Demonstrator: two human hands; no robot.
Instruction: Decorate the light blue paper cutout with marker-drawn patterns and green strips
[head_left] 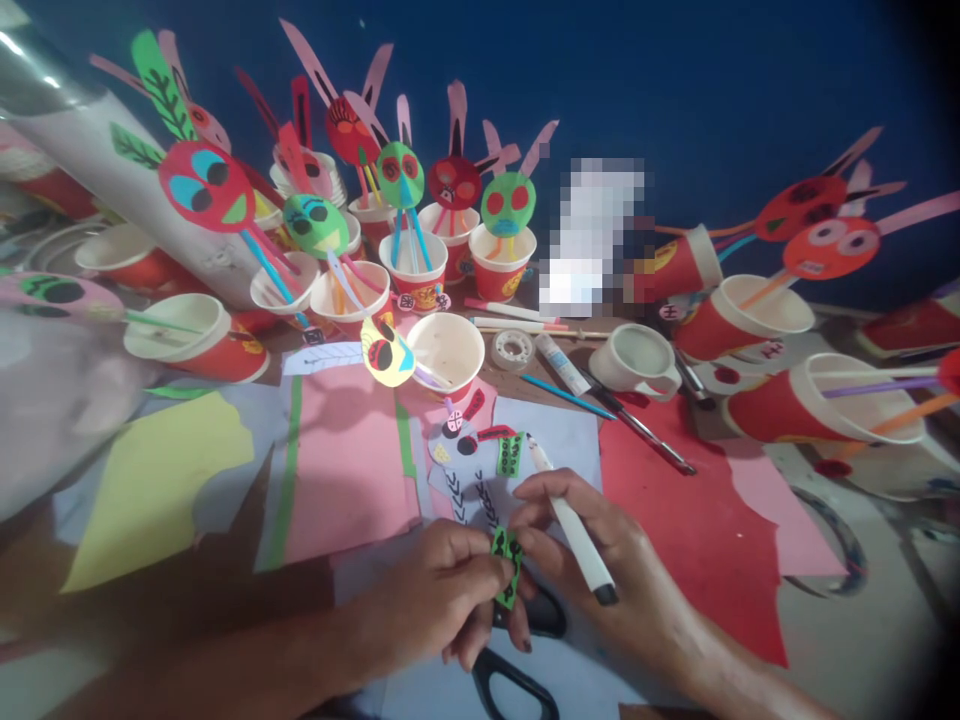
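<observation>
My left hand [439, 595] pinches a small green paper piece [506, 562] with black marks on it. My right hand [600, 560] touches the same piece with its fingertips and also holds a white marker [571, 525], tip pointing up and away. Both hands hover over pale blue paper [555, 435] with drawn black patterns. Black scissors [517, 665] lie just beneath the hands. Small cut-outs, red, green and white [491, 445], lie just beyond my fingers.
Several red paper cups [446, 350] with straw-mounted paper faces [206, 185] crowd the far side. Pink [345, 465], yellow [157, 480] and red paper sheets [690, 500] cover the table. A tape roll [513, 349], glue tube [561, 362], brush and pens lie mid-table. A rolled sheet [90, 140] lies at far left.
</observation>
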